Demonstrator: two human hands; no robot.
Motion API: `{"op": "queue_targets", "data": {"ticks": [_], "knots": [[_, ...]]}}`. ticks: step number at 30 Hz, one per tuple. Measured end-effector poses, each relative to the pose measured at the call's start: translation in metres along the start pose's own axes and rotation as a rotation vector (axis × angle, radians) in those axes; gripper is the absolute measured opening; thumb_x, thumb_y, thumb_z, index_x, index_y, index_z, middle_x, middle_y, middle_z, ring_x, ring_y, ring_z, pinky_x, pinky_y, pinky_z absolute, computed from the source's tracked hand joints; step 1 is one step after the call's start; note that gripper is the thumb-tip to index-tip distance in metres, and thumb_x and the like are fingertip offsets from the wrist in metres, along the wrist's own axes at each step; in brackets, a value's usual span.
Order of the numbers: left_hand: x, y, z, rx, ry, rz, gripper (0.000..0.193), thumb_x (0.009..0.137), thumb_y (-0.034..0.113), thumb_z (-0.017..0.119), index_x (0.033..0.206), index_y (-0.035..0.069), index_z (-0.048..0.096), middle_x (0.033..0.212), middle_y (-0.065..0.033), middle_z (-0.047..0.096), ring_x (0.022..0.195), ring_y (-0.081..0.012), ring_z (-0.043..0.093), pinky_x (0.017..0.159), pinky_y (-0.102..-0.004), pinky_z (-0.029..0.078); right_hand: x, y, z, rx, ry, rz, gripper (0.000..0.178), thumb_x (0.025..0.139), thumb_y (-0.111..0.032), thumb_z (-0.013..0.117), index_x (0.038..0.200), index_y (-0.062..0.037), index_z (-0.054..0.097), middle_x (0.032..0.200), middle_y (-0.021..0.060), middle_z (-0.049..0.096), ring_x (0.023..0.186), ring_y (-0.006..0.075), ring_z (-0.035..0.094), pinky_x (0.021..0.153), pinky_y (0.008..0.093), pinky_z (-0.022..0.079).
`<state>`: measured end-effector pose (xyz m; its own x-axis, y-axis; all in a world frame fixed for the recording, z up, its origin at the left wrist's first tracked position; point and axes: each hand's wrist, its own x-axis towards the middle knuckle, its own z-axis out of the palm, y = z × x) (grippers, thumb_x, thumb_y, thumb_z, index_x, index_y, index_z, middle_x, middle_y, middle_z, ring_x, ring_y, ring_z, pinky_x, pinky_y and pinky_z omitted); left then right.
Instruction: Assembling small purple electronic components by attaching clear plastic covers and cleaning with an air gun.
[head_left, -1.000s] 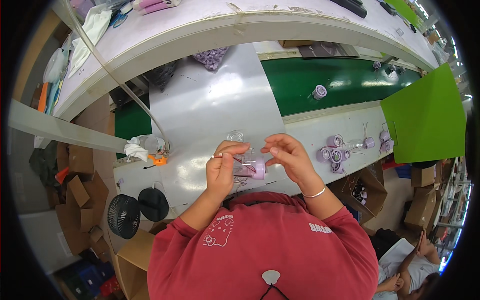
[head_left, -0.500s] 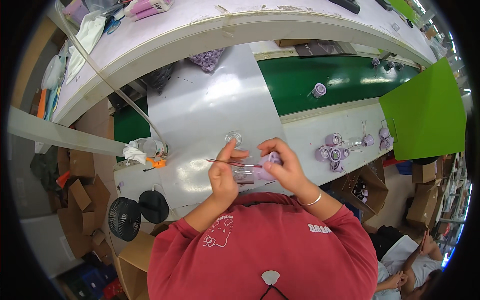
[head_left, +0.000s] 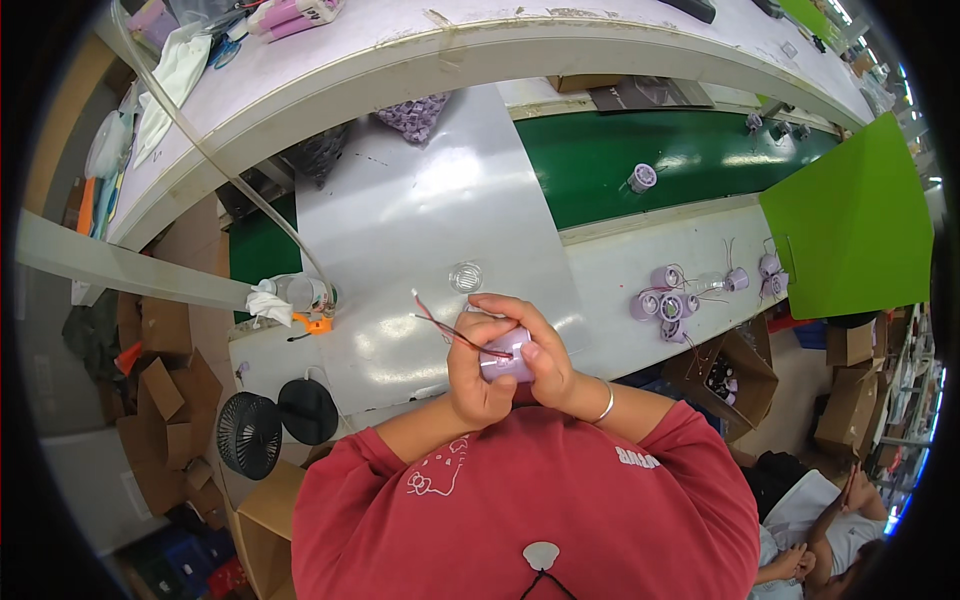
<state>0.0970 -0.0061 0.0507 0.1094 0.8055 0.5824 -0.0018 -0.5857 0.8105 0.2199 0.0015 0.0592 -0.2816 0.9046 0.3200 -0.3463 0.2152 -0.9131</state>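
Close in front of my body, both hands are closed round a small lilac plastic housing [head_left: 508, 357]. My left hand [head_left: 470, 372] wraps its left side, and my right hand [head_left: 545, 355] grips it from the right, fingers reaching over the far side. A red and a black wire [head_left: 436, 320] run out of the housing past my left hand, their ends free. The clear part seen with it a moment before is mostly hidden by my fingers. Just beyond my hands, a round clear plastic piece [head_left: 466, 277] lies on the grey sheet [head_left: 400, 230].
To the right, several lilac housings with wires [head_left: 670, 305] stand on the white table, near a green panel [head_left: 850, 220]. One housing [head_left: 642, 178] stands on the green belt [head_left: 590, 150]. At left are a plastic jar [head_left: 300, 292], an orange tool [head_left: 318, 325] and a black fan [head_left: 249, 437].
My hands have come together and closed round the housing, which has moved left and nearer my body. The clear cylinder between them has passed mostly out of sight.
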Motion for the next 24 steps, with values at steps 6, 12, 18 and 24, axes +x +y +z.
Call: {"op": "queue_targets", "data": {"ticks": [6, 12, 18, 24], "knots": [[0.029, -0.017, -0.012, 0.031, 0.088, -0.512, 0.018, 0.094, 0.015, 0.046, 0.086, 0.002, 0.055, 0.087, -0.0085, 0.054, 0.073, -0.0161, 0.051, 0.066, -0.028, 0.042, 0.027, -0.03, -0.03, 0.054, -0.104, 0.709, 0.084, 0.086, -0.071, 0.018, 0.14, -0.0054, 0.023, 0.102, 0.0202, 0.059, 0.069, 0.0218, 0.067, 0.041, 0.0246, 0.05], [0.037, -0.034, -0.009, -0.872, 0.316, -1.358, 0.021, 0.095, 0.023, 0.047, 0.09, 0.005, 0.055, 0.08, -0.0061, 0.06, 0.072, -0.017, 0.062, 0.064, -0.0328, 0.053, 0.032, -0.05, -0.052, -0.103, -0.2, 0.764, 0.08, 0.091, -0.065, 0.024, 0.139, -0.0016, 0.022, 0.078, 0.0164, 0.063, 0.05, 0.0162, 0.061, 0.037, 0.0205, 0.042], [0.027, -0.046, 0.007, -1.18, 0.172, -1.696, 0.023, 0.091, 0.025, 0.045, 0.092, 0.008, 0.06, 0.079, -0.0116, 0.062, 0.068, -0.0247, 0.061, 0.057, -0.0353, 0.049, 0.035, -0.042, -0.07, -0.107, -0.245, 0.768, 0.073, 0.094, -0.059, 0.027, 0.125, 0.0032, 0.047, 0.054, 0.0081, 0.056, 0.034, 0.0097, 0.044, 0.036, 0.0201, 0.036], [0.019, -0.06, 0.006, -1.292, 0.205, -1.67, 0.027, 0.092, 0.023, 0.044, 0.102, 0.004, 0.059, 0.083, -0.014, 0.063, 0.071, -0.0254, 0.062, 0.059, -0.0349, 0.049, 0.039, -0.033, -0.076, -0.133, -0.189, 0.728, 0.068, 0.091, -0.057, 0.042, 0.124, 0.0017, 0.049, 0.06, 0.0058, 0.056, 0.047, 0.0103, 0.049, 0.044, 0.0218, 0.04]]}}
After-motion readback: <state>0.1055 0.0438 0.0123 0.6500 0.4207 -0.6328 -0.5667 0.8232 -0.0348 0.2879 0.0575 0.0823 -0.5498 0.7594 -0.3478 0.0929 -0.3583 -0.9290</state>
